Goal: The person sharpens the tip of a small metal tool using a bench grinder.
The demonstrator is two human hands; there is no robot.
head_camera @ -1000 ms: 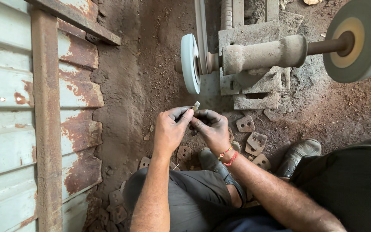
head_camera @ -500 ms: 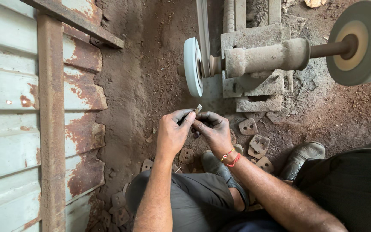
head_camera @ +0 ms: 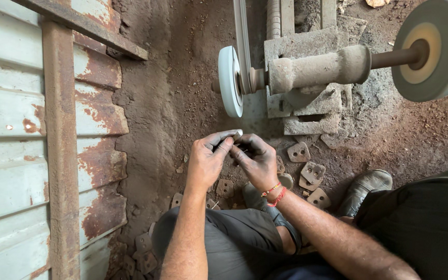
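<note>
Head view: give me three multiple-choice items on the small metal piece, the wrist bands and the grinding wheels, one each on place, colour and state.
1. Where is the small pale metal piece?
A. on the dirt floor
B. pinched between both hands, just below the narrow white grinding wheel
C. on the shoe

2. What colour are the thread bands on the right wrist?
A. blue
B. green
C. red and orange

3. Is the piece touching the narrow wheel?
A. yes, pressed on
B. no, a gap shows
C. it is hidden

Answers: 1 B, the left hand and right hand meet on it; 2 C, the bands show red and orange; 3 B, dirt is visible between piece and wheel.
</note>
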